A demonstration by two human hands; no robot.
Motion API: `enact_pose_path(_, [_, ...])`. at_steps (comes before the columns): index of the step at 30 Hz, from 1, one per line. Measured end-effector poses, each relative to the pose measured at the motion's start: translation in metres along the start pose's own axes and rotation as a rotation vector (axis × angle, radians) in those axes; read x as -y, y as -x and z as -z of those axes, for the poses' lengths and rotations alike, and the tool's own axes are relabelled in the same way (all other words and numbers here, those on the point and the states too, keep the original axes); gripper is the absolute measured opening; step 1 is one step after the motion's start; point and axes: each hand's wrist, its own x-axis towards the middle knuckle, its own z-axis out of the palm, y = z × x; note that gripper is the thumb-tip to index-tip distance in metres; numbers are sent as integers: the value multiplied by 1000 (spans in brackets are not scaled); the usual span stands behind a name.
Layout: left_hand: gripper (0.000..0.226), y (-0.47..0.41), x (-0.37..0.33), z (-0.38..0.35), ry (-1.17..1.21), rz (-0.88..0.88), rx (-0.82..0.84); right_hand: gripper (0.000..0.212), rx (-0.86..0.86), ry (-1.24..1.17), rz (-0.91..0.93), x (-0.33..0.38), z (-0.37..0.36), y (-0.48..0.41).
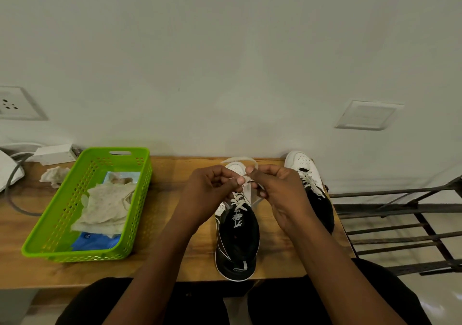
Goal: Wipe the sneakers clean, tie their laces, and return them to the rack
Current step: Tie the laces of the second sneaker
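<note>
Left hand (212, 191) and right hand (278, 191) pinch lace (238, 160) (looped) above near sneaker (237, 239).

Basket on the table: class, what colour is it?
The basket is bright green; head view shows it best.

sneaker (237, 234) black, white toe (white laces (238, 201)) | basket (52, 237) green, perforated | table (175, 174) wood-brown

Both hands: left (212, 187) and right (277, 189), pinching white laces (238, 161) above a black-and-white sneaker (237, 234) on the wooden table (175, 249).
</note>
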Motion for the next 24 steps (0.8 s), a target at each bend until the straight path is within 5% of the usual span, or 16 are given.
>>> enact_pose_path(4, [11,-1,4,0,-169,-104,-24,33,-66,316,94,2,8,-3])
enact_pose_path(10, [10,-1,3,1,-45,-93,-47,15,388,674,120,11,18,-3])
enact_pose_path(12, [10,1,0,-2,-17,-94,-21,2,441,884,273,6,21,-5])
enact_pose_path(14, [10,2,-1,-4,2,-81,-17,10,402,1056,459,-2,24,-5])
enact_pose_path(20, [9,5,-1,-2,37,-34,-23,34,198,829,538,8,19,6])
enact_pose_path(24, [23,11,20,29,-580,32,-247,35,-155,1151,278,5,68,-11])
